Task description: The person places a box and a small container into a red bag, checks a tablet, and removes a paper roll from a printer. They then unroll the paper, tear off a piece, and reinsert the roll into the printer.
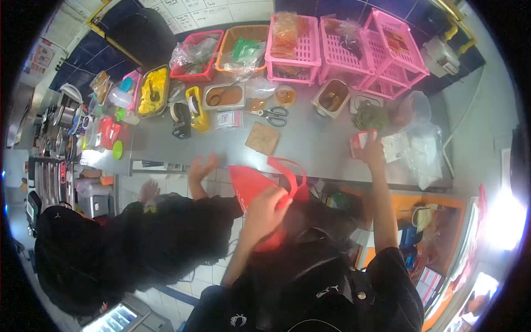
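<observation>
Left hand (pixel 269 211) was held low in front of the torso, fingers clenched on the upper part of the red bag (pixel 247 181) by the counter's front edge, while the right arm stretched forward, right hand (pixel 374 148) at a red-and-white box (pixel 357 146) on the counter (pixel 318 146) (finger closure there: couldn't tell). Left hand and forearm hid some of the bag, right hand part of the box; bare steel lay between box and brown square (pixel 263 138), a co-worker's hand (pixel 202 169) near the edge leftward.
</observation>
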`<state>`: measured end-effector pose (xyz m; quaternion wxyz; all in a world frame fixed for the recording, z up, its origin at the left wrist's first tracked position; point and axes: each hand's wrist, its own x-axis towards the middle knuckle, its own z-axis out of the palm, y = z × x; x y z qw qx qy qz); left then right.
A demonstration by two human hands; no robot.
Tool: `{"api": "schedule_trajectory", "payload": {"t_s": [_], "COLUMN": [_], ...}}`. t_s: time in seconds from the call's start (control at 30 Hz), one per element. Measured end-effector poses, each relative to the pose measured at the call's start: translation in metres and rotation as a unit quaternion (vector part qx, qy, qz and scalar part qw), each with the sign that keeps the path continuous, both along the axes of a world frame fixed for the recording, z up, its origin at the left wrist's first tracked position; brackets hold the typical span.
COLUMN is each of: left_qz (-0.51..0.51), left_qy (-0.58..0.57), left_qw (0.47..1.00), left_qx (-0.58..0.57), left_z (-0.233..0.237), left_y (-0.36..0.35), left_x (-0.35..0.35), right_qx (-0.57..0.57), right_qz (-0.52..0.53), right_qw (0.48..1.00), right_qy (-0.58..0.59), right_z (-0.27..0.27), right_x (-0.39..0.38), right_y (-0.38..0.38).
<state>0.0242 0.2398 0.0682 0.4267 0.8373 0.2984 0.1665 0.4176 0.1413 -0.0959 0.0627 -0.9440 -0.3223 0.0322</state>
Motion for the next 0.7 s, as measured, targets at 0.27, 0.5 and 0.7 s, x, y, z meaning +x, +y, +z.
{"api": "schedule_trajectory", "payload": {"t_s": [0.27, 0.5, 0.7], "left_qz": [0.248, 0.348, 0.392], "left_qy": [0.155, 0.15, 0.11], "left_qw": [0.942, 0.883, 0.907], "left_qx": [0.165, 0.277, 0.11], "left_z": [0.04, 0.006, 0.012], "left_y": [0.042, 0.067, 0.096], "left_x": [-0.054, -0.082, -0.076], "right_qx": [0.198, 0.064, 0.055], "right_qz": [0.309, 0.35, 0.398], "right_qw": [0.888, 0.927, 0.737], "right_qy": [0.278, 0.121, 0.544], "right_z": [0.009, -0.041, 0.013], "right_x": [-0.173, -0.227, -0.123], "right_y": [0.16, 0.216, 0.165]}}
